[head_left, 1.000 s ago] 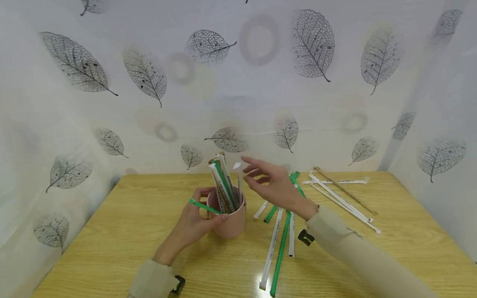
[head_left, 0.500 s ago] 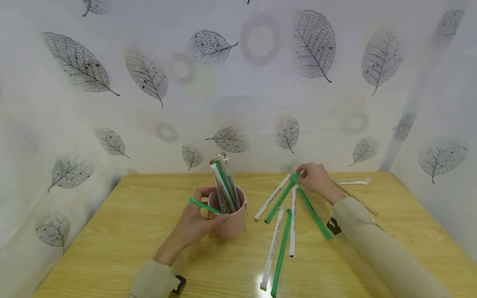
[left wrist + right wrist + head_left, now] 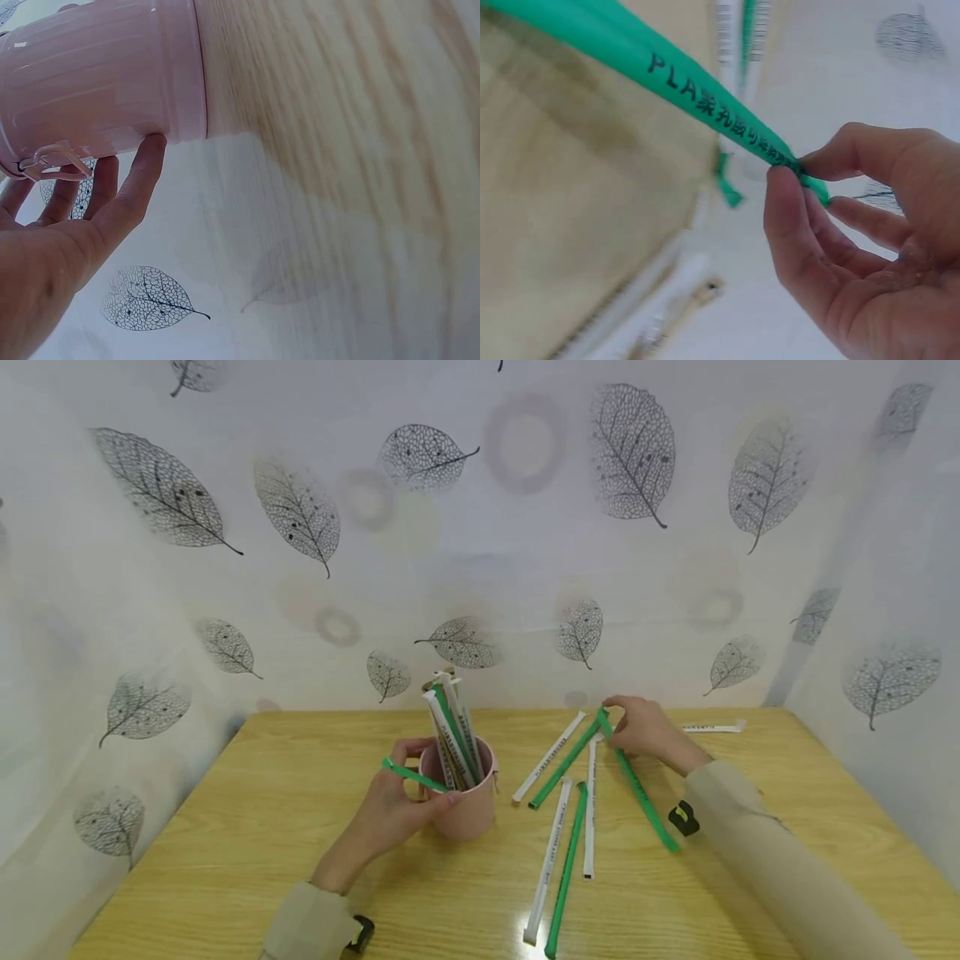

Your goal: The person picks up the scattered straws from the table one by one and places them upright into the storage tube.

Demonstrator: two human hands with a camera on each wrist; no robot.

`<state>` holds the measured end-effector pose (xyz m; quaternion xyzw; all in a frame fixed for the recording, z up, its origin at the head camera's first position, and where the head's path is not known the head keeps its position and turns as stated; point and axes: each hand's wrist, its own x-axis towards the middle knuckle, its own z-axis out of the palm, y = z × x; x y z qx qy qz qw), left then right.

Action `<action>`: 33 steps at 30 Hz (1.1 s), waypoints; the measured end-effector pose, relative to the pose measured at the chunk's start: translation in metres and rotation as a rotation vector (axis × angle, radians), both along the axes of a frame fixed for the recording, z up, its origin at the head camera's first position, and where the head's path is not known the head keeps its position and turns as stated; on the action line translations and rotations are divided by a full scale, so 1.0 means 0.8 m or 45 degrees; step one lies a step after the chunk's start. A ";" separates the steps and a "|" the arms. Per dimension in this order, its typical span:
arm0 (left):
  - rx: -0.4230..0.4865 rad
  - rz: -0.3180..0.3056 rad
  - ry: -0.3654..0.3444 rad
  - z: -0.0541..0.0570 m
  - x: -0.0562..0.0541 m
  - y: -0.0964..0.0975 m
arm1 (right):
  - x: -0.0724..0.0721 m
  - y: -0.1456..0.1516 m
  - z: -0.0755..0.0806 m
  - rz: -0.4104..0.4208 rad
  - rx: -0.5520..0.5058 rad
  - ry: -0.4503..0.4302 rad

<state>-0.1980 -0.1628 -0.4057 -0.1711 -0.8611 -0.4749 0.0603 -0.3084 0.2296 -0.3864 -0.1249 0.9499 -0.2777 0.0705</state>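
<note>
On the left of the table, my left hand (image 3: 390, 814) grips the pink bucket-shaped cup (image 3: 463, 817) by its side, thumb at the front rim. Several wrapped straws (image 3: 457, 731), white, green and brown, stand leaning in it. A green strip (image 3: 408, 774) slants out over the rim across the left fingers. In the left wrist view, the cup (image 3: 90, 82) shows ribbed sides and a small side handle. My right hand (image 3: 645, 731) pinches the far end of a green wrapped straw (image 3: 647, 802) between thumb and fingertips. Printed lettering shows on that straw (image 3: 690, 94) in the right wrist view.
More wrapped straws lie right of the cup, among them a white straw (image 3: 550, 860), a green straw (image 3: 567, 868) and another green straw (image 3: 566, 764). One white straw (image 3: 712, 727) lies at the back right. A leaf-patterned curtain (image 3: 480, 568) borders the table (image 3: 300, 777).
From beside the upright straws in the cup, my right hand has moved right to the loose straws and taken a green one by its far end, shifting it slightly. The left hand stays on the cup.
</note>
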 end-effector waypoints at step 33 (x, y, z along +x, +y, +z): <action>-0.027 -0.001 -0.019 0.000 0.000 -0.002 | 0.072 -0.138 0.155 0.569 -1.238 1.051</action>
